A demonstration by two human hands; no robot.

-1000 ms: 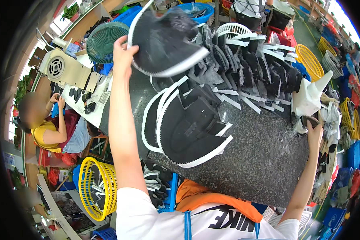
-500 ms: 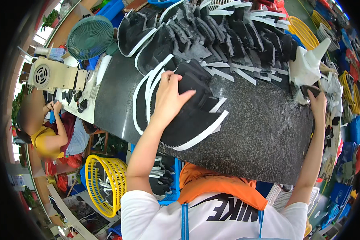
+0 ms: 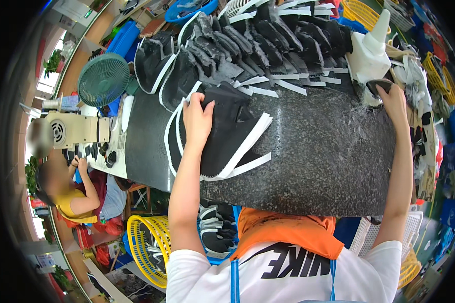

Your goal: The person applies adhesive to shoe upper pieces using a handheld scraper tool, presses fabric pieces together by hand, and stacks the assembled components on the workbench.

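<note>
My left hand (image 3: 197, 123) is closed on the top of a black shoe upper (image 3: 226, 134) with white strips along its edge. The thumb and fingers pinch its upper left side, and other white-edged uppers lie under it. Over at the right, my right hand (image 3: 394, 103) grips a small dark rounded piece (image 3: 379, 87), whose exact kind I cannot make out. That piece is at the foot of a white plastic bottle (image 3: 368, 58) with a cone nozzle, beside a residue-crusted spot on the table.
A long row of black uppers (image 3: 268, 43) with white edges covers the table's far side. The dark speckled tabletop (image 3: 318, 151) curves toward me. A yellow basket (image 3: 149, 242) and blue crate stand below left. At far left are a green fan (image 3: 103, 79) and a seated person (image 3: 78, 194).
The view has shifted. The held upper's right side has folded, so its white edges now slant up to the right. My right hand stays beside the bottle with the dark piece.
</note>
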